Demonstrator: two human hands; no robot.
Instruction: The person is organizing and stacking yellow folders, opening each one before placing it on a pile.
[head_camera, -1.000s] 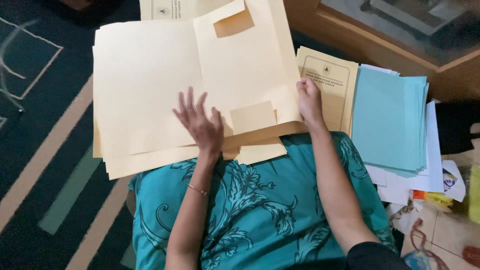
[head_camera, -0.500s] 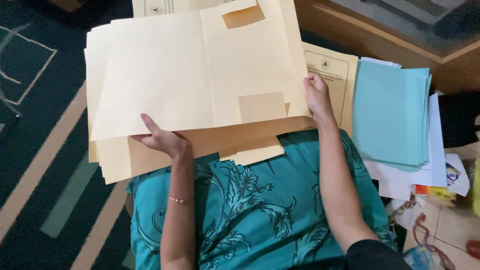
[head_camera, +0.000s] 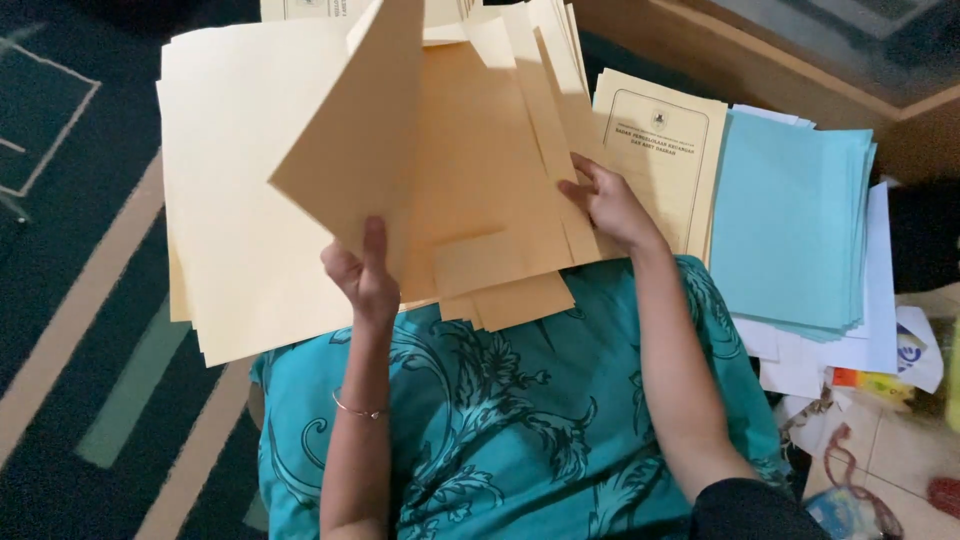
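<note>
I see the dark carpet with pale stripes, off to the left of both hands and under everything else. The teal patterned cloth covers the lap, directly beneath and behind the two forearms.

The stack of cream folders rests on the lap, ahead of both hands and spreading to the left of the left hand. One cream sheet is lifted out of this stack and stands tilted up on edge, above the left hand.

The stack of light blue paper lies to the right of the right hand, well apart from it, on top of white sheets. A printed cream form sits just beyond the right hand, between the folders and the blue paper.

The left hand is closed on the lower edge of the lifted cream sheet, with the thumb pressed flat on its near face. The right hand has its fingers spread, resting on the right edge of the folder stack; I cannot tell whether it pinches any sheet. The two hands are apart. A thin bracelet circles the left wrist.
</note>
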